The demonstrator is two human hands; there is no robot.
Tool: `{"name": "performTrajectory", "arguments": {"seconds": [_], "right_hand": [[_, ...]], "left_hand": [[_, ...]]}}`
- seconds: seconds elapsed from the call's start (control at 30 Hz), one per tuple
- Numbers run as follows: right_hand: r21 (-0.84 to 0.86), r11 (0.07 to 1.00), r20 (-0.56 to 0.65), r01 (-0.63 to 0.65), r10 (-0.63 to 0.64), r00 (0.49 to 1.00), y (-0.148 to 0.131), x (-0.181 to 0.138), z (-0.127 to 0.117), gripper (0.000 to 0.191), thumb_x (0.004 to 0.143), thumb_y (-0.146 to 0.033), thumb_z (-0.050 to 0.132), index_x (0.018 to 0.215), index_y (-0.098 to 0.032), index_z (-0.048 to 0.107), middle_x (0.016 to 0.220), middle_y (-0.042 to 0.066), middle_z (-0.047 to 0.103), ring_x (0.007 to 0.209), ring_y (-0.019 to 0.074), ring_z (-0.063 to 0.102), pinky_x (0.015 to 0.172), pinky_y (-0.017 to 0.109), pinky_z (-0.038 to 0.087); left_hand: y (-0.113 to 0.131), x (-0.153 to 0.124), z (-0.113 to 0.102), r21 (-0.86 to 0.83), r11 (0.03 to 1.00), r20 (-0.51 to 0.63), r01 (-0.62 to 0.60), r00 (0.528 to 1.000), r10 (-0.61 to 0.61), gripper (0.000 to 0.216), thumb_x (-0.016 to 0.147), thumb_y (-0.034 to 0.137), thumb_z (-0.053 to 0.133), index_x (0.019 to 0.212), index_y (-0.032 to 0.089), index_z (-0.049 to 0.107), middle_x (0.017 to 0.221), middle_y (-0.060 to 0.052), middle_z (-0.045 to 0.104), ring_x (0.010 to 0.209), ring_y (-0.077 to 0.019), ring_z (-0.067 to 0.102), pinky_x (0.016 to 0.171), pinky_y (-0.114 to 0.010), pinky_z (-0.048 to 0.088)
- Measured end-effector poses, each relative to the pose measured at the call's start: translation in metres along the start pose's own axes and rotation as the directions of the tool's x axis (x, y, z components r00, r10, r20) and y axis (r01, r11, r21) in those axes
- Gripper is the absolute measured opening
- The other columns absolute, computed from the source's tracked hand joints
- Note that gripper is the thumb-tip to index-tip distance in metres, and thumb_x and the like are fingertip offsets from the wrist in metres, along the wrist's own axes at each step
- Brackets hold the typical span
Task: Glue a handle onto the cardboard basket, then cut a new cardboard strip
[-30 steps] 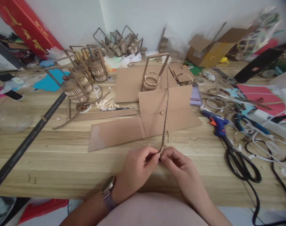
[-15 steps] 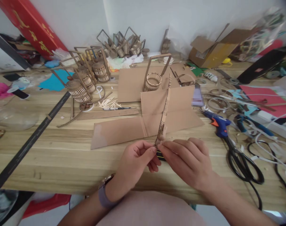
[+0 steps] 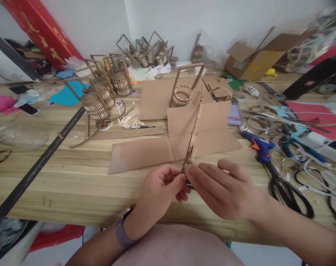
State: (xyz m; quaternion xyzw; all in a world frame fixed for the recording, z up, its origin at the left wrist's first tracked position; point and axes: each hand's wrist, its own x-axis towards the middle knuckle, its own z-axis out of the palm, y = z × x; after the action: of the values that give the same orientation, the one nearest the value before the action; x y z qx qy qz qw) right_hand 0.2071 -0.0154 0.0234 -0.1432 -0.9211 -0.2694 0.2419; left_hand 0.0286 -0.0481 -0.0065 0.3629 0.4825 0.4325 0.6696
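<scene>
Both hands [image 3: 161, 188] pinch a cardboard strip [image 3: 195, 127] by its near end, long axis pointing forward, slightly right.

Left of grip: low pass over tabletop [image 3: 82, 188]. Ahead: cardboard strip [image 3: 195, 129] juts out, handled basket [image 3: 177, 102] beyond. Right: glue gun [image 3: 263, 147], scissors [image 3: 289, 195] in the way.
</scene>
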Motion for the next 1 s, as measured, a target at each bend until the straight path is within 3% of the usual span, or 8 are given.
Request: {"name": "performTrajectory", "arguments": {"seconds": [0.3, 0.7, 0.87, 1.0], "right_hand": [[-0.011, 1.0, 0.026, 0.022, -0.021, 0.999, 0.0, 0.003, -0.001, 0.034, 0.095, -0.007, 0.04, 0.084, -0.018, 0.071, 0.085, 0.005, 0.076, 0.072, 0.0176, 0.061, 0.07, 0.035, 0.041], [-0.065, 0.998, 0.024, 0.023, -0.022, 0.999, 0.006, 0.0, 0.009, 0.029, 0.093, -0.012, 0.043, 0.081, -0.024, 0.067, 0.077, 0.002, 0.073, 0.068, 0.0166, 0.058, 0.067, 0.035, 0.041], [0.093, 0.986, 0.069, -0.137, 0.131, 0.989, 0.005, -0.002, 0.016, 0.021, 0.094, -0.014, 0.047, 0.082, -0.021, 0.063, 0.081, 0.005, 0.071, 0.072, 0.0181, 0.059, 0.069, 0.036, 0.041], [0.3, 0.903, 0.108, -0.309, 0.29, 0.951, 0.003, -0.003, 0.02, 0.016, 0.092, -0.012, 0.049, 0.08, -0.02, 0.056, 0.076, 0.002, 0.067, 0.072, 0.0161, 0.061, 0.069, 0.033, 0.041]], "left_hand": [[0.0, 0.0, 0.0, 0.016, 1.0, 0.014, 0.009, 1.0, -0.01, 0.033, 0.071, 0.044, 0.077, 0.074, 0.014, 0.063, 0.055, 0.002, 0.063, 0.045, -0.0086, 0.056, 0.045, -0.019, 0.047], [0.001, -0.001, 0.001, 0.004, 1.0, 0.049, 0.026, 0.998, -0.026, 0.041, 0.069, 0.052, 0.078, 0.073, 0.014, 0.064, 0.056, 0.0, 0.063, 0.046, -0.0094, 0.056, 0.046, -0.02, 0.047], [0.0, -0.001, 0.001, 0.028, 0.999, 0.038, 0.03, 0.999, -0.031, 0.033, 0.07, 0.044, 0.076, 0.073, 0.015, 0.063, 0.056, 0.001, 0.064, 0.046, -0.0093, 0.056, 0.046, -0.02, 0.047], [0.0, -0.002, 0.001, 0.038, 0.999, 0.026, 0.02, 0.999, -0.021, 0.026, 0.071, 0.038, 0.074, 0.072, 0.016, 0.06, 0.055, 0.002, 0.064, 0.046, -0.0092, 0.057, 0.046, -0.019, 0.047]]}}
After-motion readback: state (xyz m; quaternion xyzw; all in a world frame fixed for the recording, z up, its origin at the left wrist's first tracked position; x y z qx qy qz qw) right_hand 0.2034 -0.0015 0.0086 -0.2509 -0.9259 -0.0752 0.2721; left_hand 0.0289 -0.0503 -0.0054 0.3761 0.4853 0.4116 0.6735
